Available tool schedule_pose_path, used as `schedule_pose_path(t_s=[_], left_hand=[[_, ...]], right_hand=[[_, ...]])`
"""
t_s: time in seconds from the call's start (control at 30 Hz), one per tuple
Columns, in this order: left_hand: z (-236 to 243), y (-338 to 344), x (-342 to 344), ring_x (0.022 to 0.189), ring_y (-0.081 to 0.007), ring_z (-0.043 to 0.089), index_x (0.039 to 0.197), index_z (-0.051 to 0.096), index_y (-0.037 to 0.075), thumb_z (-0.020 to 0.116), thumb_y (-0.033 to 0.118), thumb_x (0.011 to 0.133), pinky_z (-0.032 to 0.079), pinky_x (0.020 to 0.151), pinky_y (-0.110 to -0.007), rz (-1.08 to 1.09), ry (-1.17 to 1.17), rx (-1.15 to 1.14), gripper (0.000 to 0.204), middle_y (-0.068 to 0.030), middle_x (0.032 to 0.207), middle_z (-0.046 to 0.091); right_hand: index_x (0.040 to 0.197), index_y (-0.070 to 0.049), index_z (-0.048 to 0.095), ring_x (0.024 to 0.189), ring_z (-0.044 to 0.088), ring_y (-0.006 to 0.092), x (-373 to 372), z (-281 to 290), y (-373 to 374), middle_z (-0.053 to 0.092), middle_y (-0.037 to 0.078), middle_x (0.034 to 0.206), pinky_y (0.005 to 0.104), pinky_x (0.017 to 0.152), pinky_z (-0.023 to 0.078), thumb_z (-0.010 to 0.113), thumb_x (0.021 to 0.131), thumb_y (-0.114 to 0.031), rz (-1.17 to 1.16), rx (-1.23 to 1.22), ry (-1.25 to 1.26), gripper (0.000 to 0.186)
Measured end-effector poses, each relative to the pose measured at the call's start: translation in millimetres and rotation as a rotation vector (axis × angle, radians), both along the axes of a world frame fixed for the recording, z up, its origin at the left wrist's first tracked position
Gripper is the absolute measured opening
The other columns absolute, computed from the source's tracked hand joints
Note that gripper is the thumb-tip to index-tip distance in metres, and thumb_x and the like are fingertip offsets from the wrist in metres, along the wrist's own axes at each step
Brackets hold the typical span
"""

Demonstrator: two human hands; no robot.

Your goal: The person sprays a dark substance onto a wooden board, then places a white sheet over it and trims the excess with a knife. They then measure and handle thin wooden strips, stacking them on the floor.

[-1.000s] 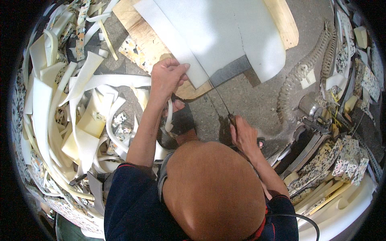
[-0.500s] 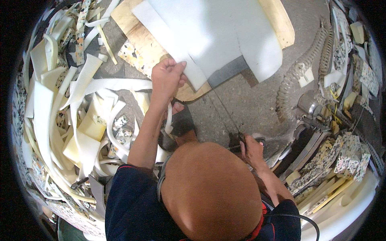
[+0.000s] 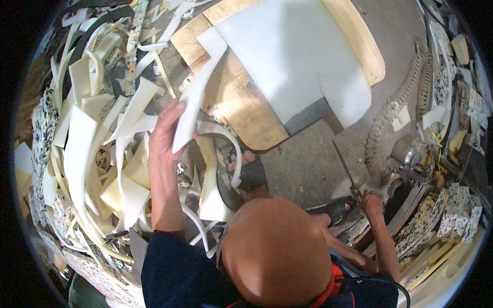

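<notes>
My left hand [image 3: 166,128] grips a long white foam strip [image 3: 194,105], lifted at the left of the layered pieces. My right hand [image 3: 371,205] is closed on the handle of a long, thin knife [image 3: 343,161], low at the right. Ahead, a large white foam sheet [image 3: 272,56] lies on light wooden board [image 3: 241,118], with a dark grey piece [image 3: 306,115] showing at the sheet's near edge. My feet in dark sandals show on the concrete floor [image 3: 303,167], one partly hidden by scraps.
Heaped white, yellow and speckled foam scraps [image 3: 77,164] fill the left. On the right are a translucent coiled hose [image 3: 390,118], a metal cylinder [image 3: 405,151], speckled foam blocks [image 3: 459,213] and dark curved pieces [image 3: 405,210].
My left hand has pulled a strip away from the sheet, down and left, exposing wood. My right hand with the knife has moved rightward and lower. The whole view has shifted somewhat.
</notes>
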State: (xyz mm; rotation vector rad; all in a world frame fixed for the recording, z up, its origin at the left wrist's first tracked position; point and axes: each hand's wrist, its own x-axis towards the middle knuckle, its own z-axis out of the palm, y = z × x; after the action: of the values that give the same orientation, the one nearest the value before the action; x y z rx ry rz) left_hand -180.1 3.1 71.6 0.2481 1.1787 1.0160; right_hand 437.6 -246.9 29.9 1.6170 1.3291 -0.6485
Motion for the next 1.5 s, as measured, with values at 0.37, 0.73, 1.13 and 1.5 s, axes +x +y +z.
schedule_pose_path(t_s=[0.37,0.73,1.13,1.5], left_hand=[[27.8,36.6,17.2,0.063,-0.0159,0.064,0.120,0.062,0.003,0.070,0.029,0.095,0.051,0.048,-0.030,0.251,-0.302,0.174,0.036,-0.0067,0.086,0.070],[31.3,-18.9,-22.1,0.055,-0.0148,0.048,0.116,0.058,0.004,0.060,0.032,0.098,0.039,0.041,-0.031,0.288,0.037,0.293,0.033,-0.0016,0.072,0.052],[-53.9,116.7,14.1,0.111,-0.0337,0.067,0.132,0.061,-0.004,0.069,0.023,0.093,0.051,0.096,-0.041,-0.106,1.485,0.521,0.047,-0.0256,0.126,0.066],[-79.7,165.7,35.6,0.080,-0.0398,0.070,0.096,0.069,-0.004,0.071,0.020,0.090,0.053,0.076,-0.045,-0.239,1.339,0.269,0.025,-0.0257,0.088,0.071]], right_hand=[[0.145,0.002,0.046,0.134,0.047,0.0451,-265.5,-9.2,268.4,0.047,0.025,0.148,0.0500,0.111,0.041,0.068,0.093,-0.028,0.411,0.906,0.958,0.064],[0.149,0.002,0.041,0.145,0.033,0.0462,-373.3,-54.1,371.2,0.034,0.026,0.157,0.0670,0.115,0.029,0.067,0.090,-0.049,0.507,1.022,0.959,0.081],[0.149,-0.002,0.043,0.147,0.031,0.0462,-407.1,-71.0,416.7,0.032,0.023,0.160,0.0697,0.115,0.024,0.063,0.094,-0.037,0.564,1.045,0.913,0.068],[0.154,-0.013,0.042,0.148,0.029,0.0443,-413.3,-65.1,424.1,0.030,0.019,0.163,0.0737,0.113,0.022,0.065,0.091,-0.037,0.561,0.983,0.866,0.071]])
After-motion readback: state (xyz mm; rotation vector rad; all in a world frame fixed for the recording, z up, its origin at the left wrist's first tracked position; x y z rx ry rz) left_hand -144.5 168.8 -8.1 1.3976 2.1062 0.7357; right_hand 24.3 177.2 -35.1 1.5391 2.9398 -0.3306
